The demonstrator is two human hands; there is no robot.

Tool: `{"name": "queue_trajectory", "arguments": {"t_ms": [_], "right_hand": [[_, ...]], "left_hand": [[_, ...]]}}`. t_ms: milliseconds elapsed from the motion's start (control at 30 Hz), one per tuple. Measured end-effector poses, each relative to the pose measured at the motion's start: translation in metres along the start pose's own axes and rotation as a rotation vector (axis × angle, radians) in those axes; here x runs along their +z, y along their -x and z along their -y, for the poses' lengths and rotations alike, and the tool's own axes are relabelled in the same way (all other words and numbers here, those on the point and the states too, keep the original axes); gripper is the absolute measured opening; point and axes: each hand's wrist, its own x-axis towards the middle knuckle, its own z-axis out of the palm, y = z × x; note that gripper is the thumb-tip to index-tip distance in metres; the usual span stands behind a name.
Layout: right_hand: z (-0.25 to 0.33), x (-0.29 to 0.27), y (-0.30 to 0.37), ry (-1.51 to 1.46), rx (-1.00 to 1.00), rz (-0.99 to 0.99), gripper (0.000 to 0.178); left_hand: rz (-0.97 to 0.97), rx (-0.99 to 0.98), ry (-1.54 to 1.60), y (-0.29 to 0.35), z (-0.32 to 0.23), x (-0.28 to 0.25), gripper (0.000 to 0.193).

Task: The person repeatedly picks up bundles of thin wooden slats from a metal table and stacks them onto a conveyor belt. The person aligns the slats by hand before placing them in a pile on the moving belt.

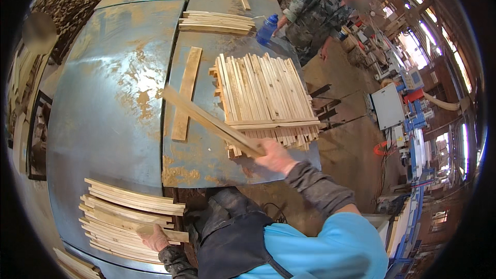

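Note:
My right hand [277,157] is closed on one end of a wooden strip [209,121], which slants up and to the left above the metal table and is a little blurred. Just beyond that hand lies a broad stack of pale strips [263,85], with a couple of strips laid crosswise along its near side. At the lower left, my left hand [153,238] is closed around the edge of a wider wooden strip [121,222]. That strip lies on top of a pile of strips [116,240] at the table's near edge.
A flat board [186,93] lies on the metal table [103,98], with a small strip bundle [217,22] farther back. Near the far right edge stands a blue bottle [267,29], beside a person in camouflage [318,18]. Machinery [408,108] lines the right side.

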Motion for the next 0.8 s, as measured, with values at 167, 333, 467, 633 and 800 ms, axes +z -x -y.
{"name": "queue_trajectory", "arguments": {"t_ms": [167,333,467,633,800], "right_hand": [[-0.123,-0.038,-0.004,0.383,-0.189,-0.108,0.054],[-0.262,-0.042,0.014,0.149,0.060,-0.162,0.056],[-0.272,-0.045,-0.020,0.405,0.061,-0.138,0.058],[-0.218,-0.045,-0.016,0.564,0.180,-0.139,0.060],[-0.191,-0.030,-0.005,0.667,0.094,-0.228,0.063]], "left_hand": [[0.083,0.014,0.096,-0.031,0.019,0.006,0.114],[0.069,0.002,0.272,-0.008,-0.029,-0.025,0.111],[-0.054,-0.015,0.565,-0.034,0.043,0.019,0.108],[0.074,-0.084,1.055,0.016,0.028,-0.024,0.103],[0.006,-0.117,1.169,0.016,0.052,-0.040,0.092]]}}
